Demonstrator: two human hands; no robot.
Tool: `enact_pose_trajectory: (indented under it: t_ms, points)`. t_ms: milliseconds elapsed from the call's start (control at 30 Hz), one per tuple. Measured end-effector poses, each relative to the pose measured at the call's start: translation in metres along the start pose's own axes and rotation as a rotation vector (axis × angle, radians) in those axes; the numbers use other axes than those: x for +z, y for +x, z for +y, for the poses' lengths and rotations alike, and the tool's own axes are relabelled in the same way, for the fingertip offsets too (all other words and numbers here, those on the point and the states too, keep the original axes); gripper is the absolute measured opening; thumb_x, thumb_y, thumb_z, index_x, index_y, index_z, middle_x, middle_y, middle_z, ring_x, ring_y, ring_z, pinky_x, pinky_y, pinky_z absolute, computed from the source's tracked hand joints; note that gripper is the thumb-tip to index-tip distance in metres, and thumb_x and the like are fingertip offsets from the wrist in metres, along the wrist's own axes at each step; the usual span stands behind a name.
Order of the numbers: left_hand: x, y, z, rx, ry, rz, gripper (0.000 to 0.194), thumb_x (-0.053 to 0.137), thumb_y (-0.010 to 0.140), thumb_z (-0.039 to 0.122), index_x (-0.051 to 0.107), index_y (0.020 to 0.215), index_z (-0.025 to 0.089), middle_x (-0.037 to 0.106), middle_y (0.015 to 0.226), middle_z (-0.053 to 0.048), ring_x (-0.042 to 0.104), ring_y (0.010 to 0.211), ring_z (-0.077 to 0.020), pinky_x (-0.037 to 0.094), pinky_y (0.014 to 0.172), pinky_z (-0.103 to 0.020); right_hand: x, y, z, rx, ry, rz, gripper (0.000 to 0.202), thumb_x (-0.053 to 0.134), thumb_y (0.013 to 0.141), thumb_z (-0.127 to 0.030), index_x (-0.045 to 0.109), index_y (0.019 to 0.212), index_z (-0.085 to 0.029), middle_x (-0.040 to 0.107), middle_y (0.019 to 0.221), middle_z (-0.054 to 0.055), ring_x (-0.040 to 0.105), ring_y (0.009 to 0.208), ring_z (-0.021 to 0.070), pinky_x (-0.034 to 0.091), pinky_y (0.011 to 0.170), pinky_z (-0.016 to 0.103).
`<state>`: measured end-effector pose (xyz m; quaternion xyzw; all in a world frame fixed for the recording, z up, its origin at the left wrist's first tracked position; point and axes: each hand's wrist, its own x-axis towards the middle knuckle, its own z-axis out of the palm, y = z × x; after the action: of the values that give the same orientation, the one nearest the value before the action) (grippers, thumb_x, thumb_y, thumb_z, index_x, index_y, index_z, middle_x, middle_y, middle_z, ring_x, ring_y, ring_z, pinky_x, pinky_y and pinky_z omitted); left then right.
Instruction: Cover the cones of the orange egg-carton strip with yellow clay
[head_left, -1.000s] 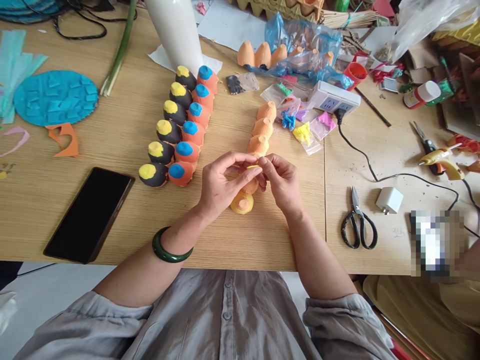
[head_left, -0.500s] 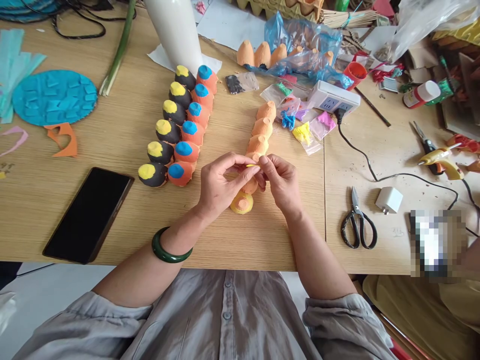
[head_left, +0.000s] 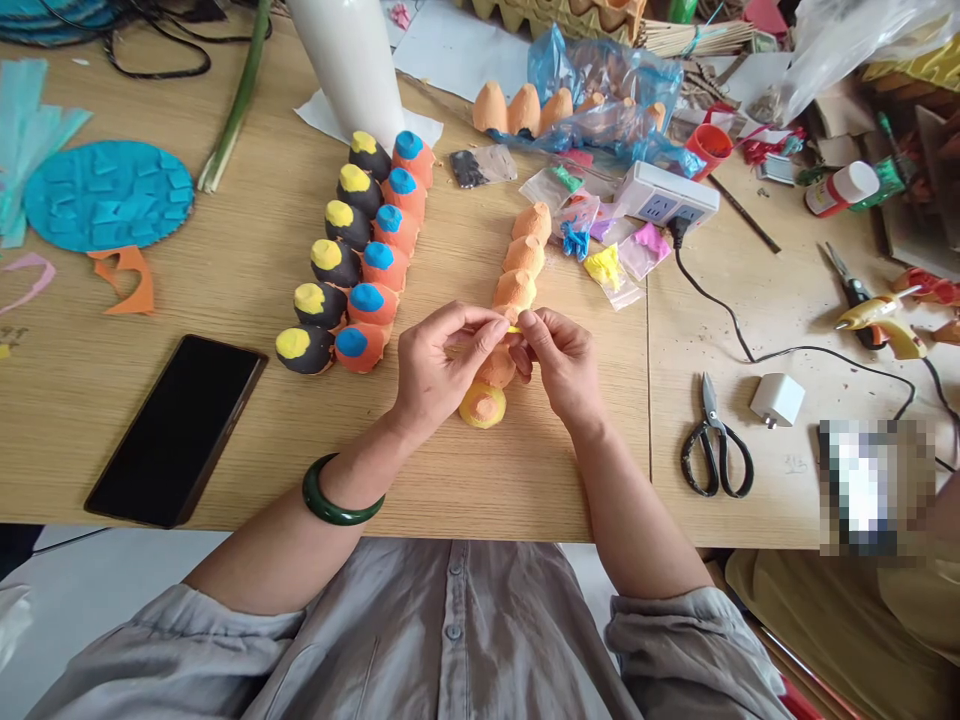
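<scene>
The left hand (head_left: 435, 365) and right hand (head_left: 564, 362) nearly meet, thumb and finger of each pinched on a thin yellow strip (head_left: 514, 329). Beneath the fingertips runs an orange cup row (head_left: 517, 288). Pulling too hard could snap the strip (it looks soft); a loosened pinch could drop it onto the cups.

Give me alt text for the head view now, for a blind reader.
Left hand and right hand pinch a small yellow piece above an orange row of cups on a table. Black cups with yellow tops and orange cups with blue tops stand left.
</scene>
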<state>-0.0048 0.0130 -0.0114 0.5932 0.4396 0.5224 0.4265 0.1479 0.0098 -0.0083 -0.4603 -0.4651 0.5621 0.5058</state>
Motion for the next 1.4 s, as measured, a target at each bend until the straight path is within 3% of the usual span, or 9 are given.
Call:
enact_pose_trajectory:
  t_ms: [300, 400, 633, 800, 967, 1200, 1400]
  points:
    - [-0.0005, -0.0003, -0.0018, 0.023, 0.046, 0.017, 0.025, 0.073, 0.096, 0.045, 0.075, 0.089, 0.021, 0.081, 0.089, -0.001, 0.079, 0.079, -0.0159, 0.063, 0.075, -0.025, 0.0001, -0.0008, -0.0018, -0.009, 0.036, -0.028, 0.047, 0.075, 0.089, -0.062, 0.061, 0.075, -0.019, 0.053, 0.056, -0.007, 0.044, 0.048, 0.0062, 0.038, 0.047, 0.022]
    - [0.0003, -0.0002, 0.0003, -0.004, -0.026, -0.007, 0.028, 0.068, 0.099, 0.048, 0.076, 0.098, 0.021, 0.082, 0.096, -0.002, 0.079, 0.083, -0.0166, 0.064, 0.078, -0.027, -0.0005, -0.0002, -0.0003, -0.028, 0.045, -0.015, 0.046, 0.074, 0.090, -0.060, 0.061, 0.074, -0.020, 0.053, 0.055, -0.007, 0.043, 0.047, 0.0062, 0.037, 0.046, 0.022]
    - [-0.0007, -0.0003, -0.0008, 0.018, 0.074, 0.019, 0.026, 0.074, 0.094, 0.047, 0.076, 0.090, 0.021, 0.081, 0.092, -0.002, 0.077, 0.081, -0.0166, 0.063, 0.077, -0.026, 0.0007, -0.0007, -0.0029, 0.003, 0.014, 0.004, 0.052, 0.070, 0.089, -0.068, 0.057, 0.070, -0.021, 0.051, 0.055, -0.006, 0.043, 0.047, 0.0069, 0.039, 0.047, 0.023]
    - [-0.0009, -0.0006, -0.0018, 0.005, 0.075, 0.015, 0.025, 0.072, 0.095, 0.046, 0.075, 0.089, 0.022, 0.081, 0.089, -0.001, 0.078, 0.080, -0.0167, 0.063, 0.076, -0.026, 0.0009, -0.0009, -0.0045, 0.025, 0.024, -0.020, 0.051, 0.077, 0.083, -0.068, 0.061, 0.073, -0.020, 0.053, 0.056, -0.006, 0.043, 0.049, 0.0073, 0.038, 0.047, 0.023]
    - [0.0003, -0.0001, -0.0002, -0.022, -0.018, -0.028, 0.027, 0.075, 0.093, 0.047, 0.076, 0.100, 0.021, 0.082, 0.101, -0.004, 0.079, 0.083, -0.0167, 0.065, 0.078, -0.027, 0.0006, -0.0005, -0.0025, -0.013, 0.017, 0.005, 0.049, 0.075, 0.088, -0.064, 0.059, 0.071, -0.021, 0.052, 0.055, -0.006, 0.042, 0.047, 0.0067, 0.037, 0.046, 0.023]
    - [-0.0001, -0.0002, -0.0010, 0.005, 0.051, 0.013, 0.024, 0.074, 0.094, 0.045, 0.076, 0.090, 0.021, 0.081, 0.088, -0.001, 0.077, 0.078, -0.0159, 0.063, 0.074, -0.025, 0.0012, -0.0006, -0.0024, 0.014, 0.024, -0.012, 0.050, 0.075, 0.087, -0.064, 0.060, 0.072, -0.020, 0.052, 0.055, -0.006, 0.043, 0.048, 0.0066, 0.038, 0.047, 0.023]
    - [0.0000, 0.0002, -0.0008, -0.016, 0.008, -0.027, 0.027, 0.077, 0.091, 0.048, 0.076, 0.096, 0.021, 0.081, 0.098, -0.003, 0.078, 0.083, -0.0172, 0.064, 0.078, -0.027, 0.0007, -0.0009, -0.0027, 0.006, 0.053, -0.004, 0.044, 0.079, 0.086, -0.060, 0.062, 0.072, -0.021, 0.054, 0.056, -0.005, 0.043, 0.048, 0.0081, 0.038, 0.046, 0.024]
